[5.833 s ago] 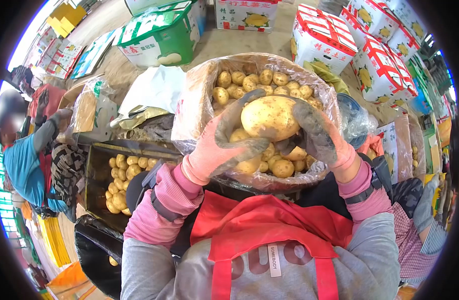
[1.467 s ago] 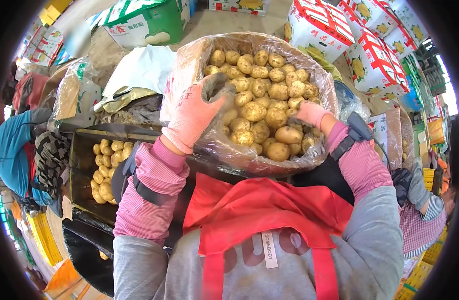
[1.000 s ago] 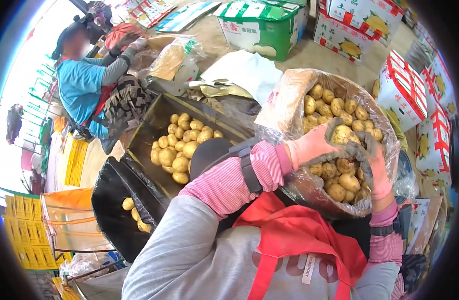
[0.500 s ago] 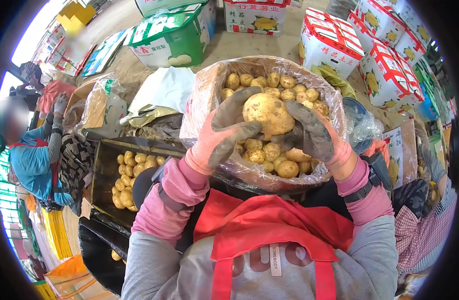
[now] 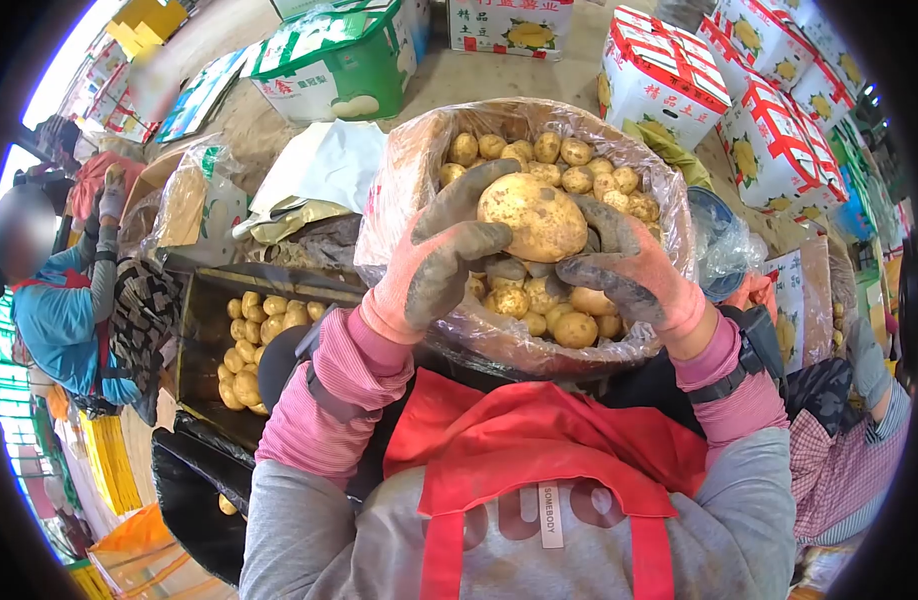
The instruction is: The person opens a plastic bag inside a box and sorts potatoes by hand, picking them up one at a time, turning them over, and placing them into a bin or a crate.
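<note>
A large tan potato with dark specks (image 5: 532,217) is held up between my two gloved hands, above an open carton lined with clear plastic (image 5: 404,165). My left hand (image 5: 444,245), in a coral glove with a dirty grey palm, grips its left side. On the right side, my right hand (image 5: 629,262) wraps its fingers round the same potato, partly hidden behind it. Smaller potatoes (image 5: 577,329) fill the carton below and behind both hands.
A black crate (image 5: 201,345) with potatoes stands at left. White plastic sheets (image 5: 309,175) lie behind it. A co-worker in blue (image 5: 64,320) sits at far left, another in a checked sleeve (image 5: 829,465) at right. Closed cartons (image 5: 664,75) and a blue tub (image 5: 714,235) stand beyond.
The large potato has turned in my hands, showing a more speckled side, and sits slightly further left. My right hand's fingers have shifted lower around it. The co-worker at left now holds up a potato.
</note>
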`<state>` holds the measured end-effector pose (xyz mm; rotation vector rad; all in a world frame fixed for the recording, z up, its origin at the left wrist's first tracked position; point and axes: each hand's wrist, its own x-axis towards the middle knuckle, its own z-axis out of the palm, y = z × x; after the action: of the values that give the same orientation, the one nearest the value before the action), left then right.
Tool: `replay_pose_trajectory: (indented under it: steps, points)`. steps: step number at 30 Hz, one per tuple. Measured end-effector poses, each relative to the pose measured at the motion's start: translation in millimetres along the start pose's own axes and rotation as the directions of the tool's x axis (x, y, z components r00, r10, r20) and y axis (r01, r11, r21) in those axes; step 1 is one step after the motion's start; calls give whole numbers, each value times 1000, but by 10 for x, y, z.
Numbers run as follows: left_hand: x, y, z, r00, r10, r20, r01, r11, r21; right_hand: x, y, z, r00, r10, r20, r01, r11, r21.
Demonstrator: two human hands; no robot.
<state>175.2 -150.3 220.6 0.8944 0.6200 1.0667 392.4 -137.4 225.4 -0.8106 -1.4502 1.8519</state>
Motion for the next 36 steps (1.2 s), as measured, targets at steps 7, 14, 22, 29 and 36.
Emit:
replay_pose_trajectory:
  steps: [7, 14, 22, 29, 36]
  points:
    - [-5, -49, -95, 999, -21, 45, 21, 1000, -1, -19, -77, 26, 999, 49, 4, -49, 998, -48]
    - [106, -123, -296, 985, -25, -173, -51, 906, -420, 73, -95, -471, 960, 36, -276, -102, 968, -231]
    - [62, 41, -733, 994, -91, 62, 110, 821, -561, 7, 863, -638, 806, 528, -267, -192, -194, -962]
    - [38, 38, -439, 982, -163, -98, 102, 887, -450, 47, 539, -605, 883, 394, -255, -449, 551, -703]
    - [-53, -24, -287, 999, -44, 27, 32, 945, 327, -90, 149, -224, 989, 117, -89, -117, 993, 1]
